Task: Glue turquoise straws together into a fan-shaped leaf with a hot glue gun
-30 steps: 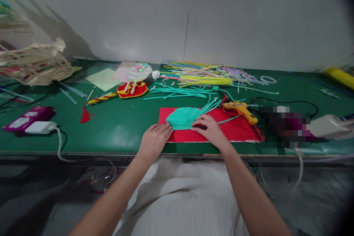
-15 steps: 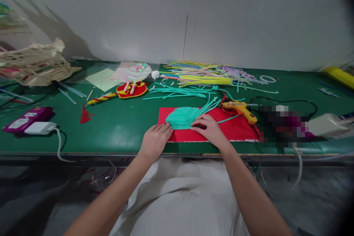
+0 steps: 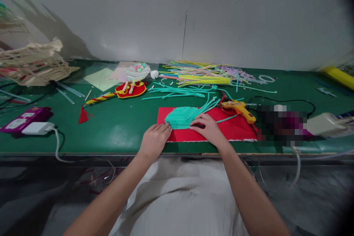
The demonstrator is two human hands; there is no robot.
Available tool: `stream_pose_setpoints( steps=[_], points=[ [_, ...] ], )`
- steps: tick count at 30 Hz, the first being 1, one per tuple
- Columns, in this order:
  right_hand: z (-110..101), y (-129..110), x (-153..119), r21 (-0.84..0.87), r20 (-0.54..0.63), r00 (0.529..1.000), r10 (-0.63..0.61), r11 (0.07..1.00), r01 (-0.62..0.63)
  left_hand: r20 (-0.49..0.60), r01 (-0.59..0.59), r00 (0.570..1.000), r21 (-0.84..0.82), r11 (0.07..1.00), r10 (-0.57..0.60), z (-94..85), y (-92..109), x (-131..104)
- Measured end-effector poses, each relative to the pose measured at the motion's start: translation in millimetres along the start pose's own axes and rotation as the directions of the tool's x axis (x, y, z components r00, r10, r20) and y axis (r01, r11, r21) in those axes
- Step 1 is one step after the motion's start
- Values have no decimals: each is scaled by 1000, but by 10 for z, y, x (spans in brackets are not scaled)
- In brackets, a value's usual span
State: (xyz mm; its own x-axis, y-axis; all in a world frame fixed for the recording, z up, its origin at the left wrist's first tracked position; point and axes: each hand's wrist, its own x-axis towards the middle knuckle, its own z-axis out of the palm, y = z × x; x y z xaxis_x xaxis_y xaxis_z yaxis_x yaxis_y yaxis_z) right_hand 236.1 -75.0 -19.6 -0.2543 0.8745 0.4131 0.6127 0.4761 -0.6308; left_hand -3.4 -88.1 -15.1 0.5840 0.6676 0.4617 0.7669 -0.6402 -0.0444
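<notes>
A red sheet (image 3: pixel 232 131) lies on the green table, and on it is a turquoise leaf-like shape (image 3: pixel 181 117) made of pipe cleaners laid side by side, with loose ends fanning to the upper right. My left hand (image 3: pixel 156 140) is at the shape's lower left edge, fingers pressed together on the tip of the strips. My right hand (image 3: pixel 207 129) pinches the lower right edge of the turquoise strips between thumb and fingers. A yellow glue gun (image 3: pixel 240 110) rests at the sheet's right part.
Loose turquoise pipe cleaners (image 3: pixel 177 92) lie behind the sheet, with a multicoloured pile (image 3: pixel 204 75) further back. A red and yellow fan-shaped piece (image 3: pixel 131 90) is left of them. Purple box (image 3: pixel 24 120) at far left; wooden frame model (image 3: pixel 33 62) behind it.
Both hands hold nearly the same places on the turquoise shape. The whole view has shifted very slightly, with things appearing a little further left.
</notes>
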Motion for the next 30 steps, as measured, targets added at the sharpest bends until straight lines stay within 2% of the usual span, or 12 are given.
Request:
stream_pose_setpoints(
  steps=[9,12,15,18,22,26,30],
  points=[
    [-65,-26,-13,72,-15,999,33,997,-32,-73,70,994,-68,995,-75,62,-7,-73],
    [-154,-9,-49,46,-26,999,36,998,-35,-85,134,985,-175,975,-151,53,-28,-85],
    [-233,36,-82,-17,-22,999,28,999,-28,-117,229,955,-295,928,-273,2,-52,-41],
    [-268,74,-84,-56,-4,1000,26,998,-26,-165,254,931,-351,902,-326,-49,-42,70],
    [-238,92,-33,-76,25,1000,-5,997,7,-136,179,958,-402,898,-252,-21,66,286],
    [-181,112,8,-86,49,998,-30,996,34,-5,120,991,-401,908,-133,80,201,469],
    [-163,119,12,-83,49,998,-39,996,43,95,141,989,-370,918,-113,122,260,554]
  ],
)
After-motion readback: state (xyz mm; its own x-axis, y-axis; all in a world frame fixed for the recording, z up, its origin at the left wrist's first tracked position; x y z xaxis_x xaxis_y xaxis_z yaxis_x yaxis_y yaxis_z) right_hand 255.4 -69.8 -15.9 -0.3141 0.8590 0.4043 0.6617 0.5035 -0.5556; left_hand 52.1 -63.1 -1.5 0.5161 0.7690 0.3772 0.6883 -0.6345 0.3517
